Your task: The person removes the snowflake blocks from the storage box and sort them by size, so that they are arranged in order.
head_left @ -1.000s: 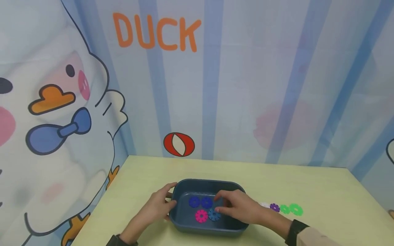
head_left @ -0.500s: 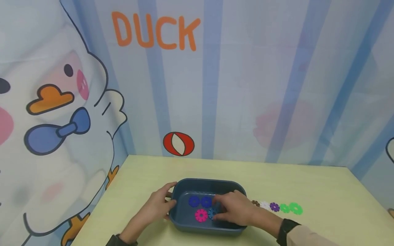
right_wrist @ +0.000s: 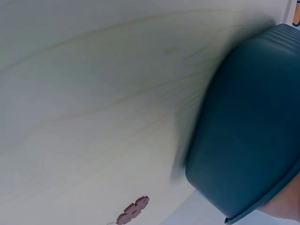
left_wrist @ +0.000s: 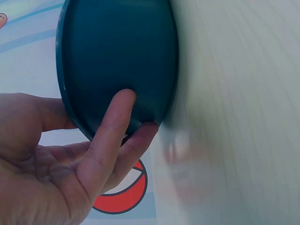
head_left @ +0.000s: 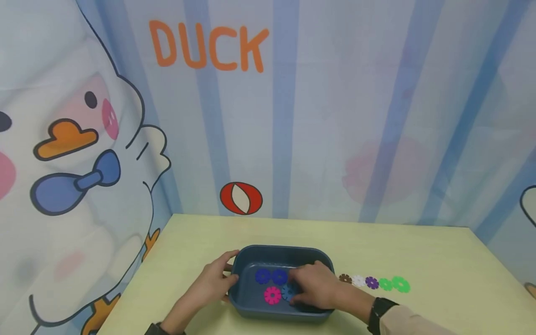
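Observation:
A dark blue-green plastic bin (head_left: 276, 253) stands on the table in the head view. My left hand (head_left: 211, 281) grips its left end, thumb at the rim. Two of that hand's fingers (left_wrist: 115, 115) lie along the outer wall in the left wrist view. Reaching into the bin's right half is my right hand (head_left: 316, 286), fingers bent downward, their tips partly hidden. Beside its thumb lies a lighter blue notched disc (head_left: 286, 292), partly covered; I cannot tell whether it is pinched. Two dark blue discs (head_left: 263, 276) and a pink disc (head_left: 272, 295) lie flat on the bin's floor.
Right of the bin a row of notched discs lies on the pale table (head_left: 209, 232): brown (head_left: 345, 278), white (head_left: 358, 280), purple (head_left: 371, 282) and two green ones (head_left: 400, 284). A striped cloth backdrop (head_left: 318, 116) with duck pictures hangs behind the table and at its left.
My right hand has moved slightly left and lower into the bin, covering more of the lighter blue disc. The brown disc has come into sight. The left hand keeps its place.

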`<state>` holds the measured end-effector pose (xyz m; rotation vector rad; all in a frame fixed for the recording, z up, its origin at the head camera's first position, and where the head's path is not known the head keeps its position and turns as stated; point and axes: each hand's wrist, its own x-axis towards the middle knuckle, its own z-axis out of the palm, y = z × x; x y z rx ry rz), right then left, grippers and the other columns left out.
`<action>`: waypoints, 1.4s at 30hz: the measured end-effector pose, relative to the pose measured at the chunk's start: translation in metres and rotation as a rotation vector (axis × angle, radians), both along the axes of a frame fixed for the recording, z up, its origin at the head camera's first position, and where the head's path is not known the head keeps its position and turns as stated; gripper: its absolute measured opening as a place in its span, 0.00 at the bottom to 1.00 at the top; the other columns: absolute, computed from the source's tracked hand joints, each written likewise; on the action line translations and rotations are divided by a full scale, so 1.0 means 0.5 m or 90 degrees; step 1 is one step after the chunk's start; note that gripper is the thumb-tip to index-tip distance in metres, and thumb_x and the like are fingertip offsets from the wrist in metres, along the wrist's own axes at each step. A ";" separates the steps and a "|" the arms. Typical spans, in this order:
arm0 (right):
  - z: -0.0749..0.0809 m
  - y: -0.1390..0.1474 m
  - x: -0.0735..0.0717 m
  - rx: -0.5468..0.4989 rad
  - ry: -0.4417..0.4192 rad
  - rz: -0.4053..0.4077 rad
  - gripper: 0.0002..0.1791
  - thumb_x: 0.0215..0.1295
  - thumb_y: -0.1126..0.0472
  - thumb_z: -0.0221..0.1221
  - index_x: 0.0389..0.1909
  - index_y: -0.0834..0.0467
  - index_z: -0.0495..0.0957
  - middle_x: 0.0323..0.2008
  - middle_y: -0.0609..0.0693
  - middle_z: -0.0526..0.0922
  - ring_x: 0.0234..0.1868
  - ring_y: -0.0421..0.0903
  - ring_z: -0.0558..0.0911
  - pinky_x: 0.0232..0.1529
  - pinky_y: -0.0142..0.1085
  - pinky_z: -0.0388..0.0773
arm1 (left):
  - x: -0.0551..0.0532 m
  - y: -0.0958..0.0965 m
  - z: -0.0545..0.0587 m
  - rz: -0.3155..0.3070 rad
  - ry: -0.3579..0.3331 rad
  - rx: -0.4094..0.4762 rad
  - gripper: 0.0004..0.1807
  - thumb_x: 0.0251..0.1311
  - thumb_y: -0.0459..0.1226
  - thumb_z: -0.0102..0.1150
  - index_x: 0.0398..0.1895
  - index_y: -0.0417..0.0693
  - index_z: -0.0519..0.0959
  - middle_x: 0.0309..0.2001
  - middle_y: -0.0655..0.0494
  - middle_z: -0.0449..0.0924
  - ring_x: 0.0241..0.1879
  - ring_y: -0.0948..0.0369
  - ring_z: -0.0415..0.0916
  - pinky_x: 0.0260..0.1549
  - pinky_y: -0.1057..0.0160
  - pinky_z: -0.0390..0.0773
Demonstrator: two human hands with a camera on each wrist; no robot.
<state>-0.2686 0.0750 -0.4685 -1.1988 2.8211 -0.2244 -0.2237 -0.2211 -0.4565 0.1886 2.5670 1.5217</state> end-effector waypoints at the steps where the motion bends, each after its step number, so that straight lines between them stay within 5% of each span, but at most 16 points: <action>1: 0.000 -0.001 -0.001 -0.008 -0.009 0.001 0.21 0.56 0.41 0.78 0.42 0.49 0.84 0.34 0.39 0.87 0.35 0.35 0.82 0.33 0.37 0.73 | 0.001 0.000 0.001 0.002 -0.001 0.001 0.36 0.70 0.25 0.59 0.80 0.39 0.62 0.59 0.24 0.78 0.41 0.47 0.89 0.20 0.53 0.90; 8: 0.006 0.002 -0.003 -0.068 -0.098 0.003 0.16 0.60 0.52 0.77 0.37 0.50 0.79 0.27 0.38 0.80 0.27 0.34 0.74 0.29 0.35 0.76 | 0.004 -0.002 0.000 -0.002 -0.003 0.004 0.36 0.70 0.25 0.58 0.80 0.38 0.62 0.60 0.23 0.77 0.39 0.47 0.89 0.21 0.53 0.90; 15: 0.025 0.013 0.000 -0.148 -0.068 0.040 0.07 0.70 0.56 0.70 0.38 0.50 0.80 0.29 0.36 0.80 0.27 0.31 0.72 0.31 0.31 0.75 | 0.001 -0.005 -0.001 -0.010 -0.002 0.012 0.36 0.70 0.26 0.59 0.80 0.38 0.62 0.60 0.22 0.77 0.39 0.47 0.89 0.21 0.53 0.90; 20: 0.055 0.026 0.003 -0.204 -0.116 0.030 0.04 0.74 0.57 0.66 0.41 0.51 0.80 0.27 0.35 0.78 0.25 0.32 0.70 0.29 0.29 0.73 | 0.000 -0.007 -0.001 -0.005 0.003 0.017 0.36 0.70 0.25 0.59 0.80 0.38 0.62 0.59 0.23 0.78 0.39 0.46 0.89 0.20 0.53 0.90; 28: 0.065 0.080 0.020 -0.291 -0.222 -0.007 0.11 0.76 0.59 0.64 0.54 0.56 0.78 0.24 0.38 0.77 0.23 0.33 0.71 0.29 0.30 0.75 | 0.002 -0.005 0.000 -0.015 0.011 0.017 0.36 0.70 0.25 0.59 0.80 0.38 0.62 0.59 0.22 0.78 0.38 0.46 0.89 0.20 0.52 0.90; 34: 0.068 0.125 0.032 -0.362 -0.298 -0.028 0.15 0.76 0.62 0.63 0.59 0.60 0.76 0.27 0.45 0.80 0.30 0.43 0.82 0.34 0.31 0.80 | 0.003 0.000 0.001 -0.009 0.013 0.012 0.36 0.69 0.25 0.59 0.80 0.38 0.62 0.58 0.24 0.79 0.38 0.47 0.89 0.20 0.51 0.90; 42: 0.081 0.174 0.038 -0.401 -0.287 -0.063 0.16 0.74 0.65 0.64 0.59 0.61 0.78 0.26 0.50 0.81 0.33 0.44 0.86 0.35 0.32 0.85 | 0.000 0.003 -0.001 0.003 0.011 0.000 0.36 0.69 0.25 0.60 0.79 0.38 0.63 0.58 0.25 0.80 0.38 0.49 0.89 0.20 0.52 0.90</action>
